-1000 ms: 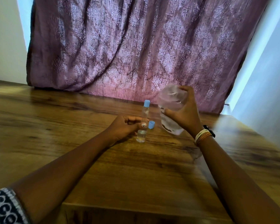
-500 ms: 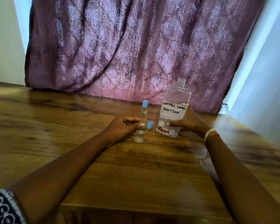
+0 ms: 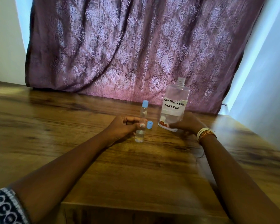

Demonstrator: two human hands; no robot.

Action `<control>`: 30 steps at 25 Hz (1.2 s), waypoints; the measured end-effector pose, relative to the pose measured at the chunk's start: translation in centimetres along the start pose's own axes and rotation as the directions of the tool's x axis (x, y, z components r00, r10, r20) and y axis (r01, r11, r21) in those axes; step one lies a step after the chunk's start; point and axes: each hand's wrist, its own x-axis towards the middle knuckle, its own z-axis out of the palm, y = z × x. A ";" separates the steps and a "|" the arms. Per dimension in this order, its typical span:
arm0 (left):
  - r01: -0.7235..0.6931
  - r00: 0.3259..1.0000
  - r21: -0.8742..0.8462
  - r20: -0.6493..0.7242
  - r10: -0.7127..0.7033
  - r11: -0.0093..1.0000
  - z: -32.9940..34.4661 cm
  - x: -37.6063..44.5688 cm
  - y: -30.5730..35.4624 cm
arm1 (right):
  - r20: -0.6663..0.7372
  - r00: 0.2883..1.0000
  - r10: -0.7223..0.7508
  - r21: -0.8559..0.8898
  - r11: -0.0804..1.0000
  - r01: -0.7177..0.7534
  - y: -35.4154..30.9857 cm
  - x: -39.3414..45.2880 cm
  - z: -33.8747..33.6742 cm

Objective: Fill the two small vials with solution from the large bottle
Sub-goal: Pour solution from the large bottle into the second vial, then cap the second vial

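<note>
At centre frame on the wooden desk (image 3: 71, 126), the left hand (image 3: 124, 126) pinches an uncapped clear vial (image 3: 140, 135) while the right hand (image 3: 187, 123) clasps the open labelled plastic bottle (image 3: 174, 104); capping next wants an upright vial.

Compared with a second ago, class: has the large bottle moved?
Yes. The large bottle was tilted above the table; it now stands upright on it, right of the capped vial.

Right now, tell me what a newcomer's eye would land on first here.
The large bottle with its handwritten label stands uncapped right of centre on the wooden table, the right hand at its base. Beside it, the left hand grips a small vial. A purple curtain fills the background.
</note>
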 end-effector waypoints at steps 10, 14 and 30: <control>-0.016 1.000 0.006 -0.009 0.016 1.000 -0.1 0.3 -0.5 | 0.137 0.845 -0.517 -0.484 0.710 0.512 -4.3 -1.9 6.6; -0.011 1.000 0.009 -0.003 0.011 1.000 -0.1 0.4 -0.5 | 0.229 0.865 -0.448 -0.533 0.686 0.496 -3.6 -1.7 7.7; -0.010 1.000 -0.063 0.010 0.011 0.998 0.0 0.3 -0.7 | -0.141 0.882 -0.450 0.449 0.765 0.463 -6.8 -4.1 5.0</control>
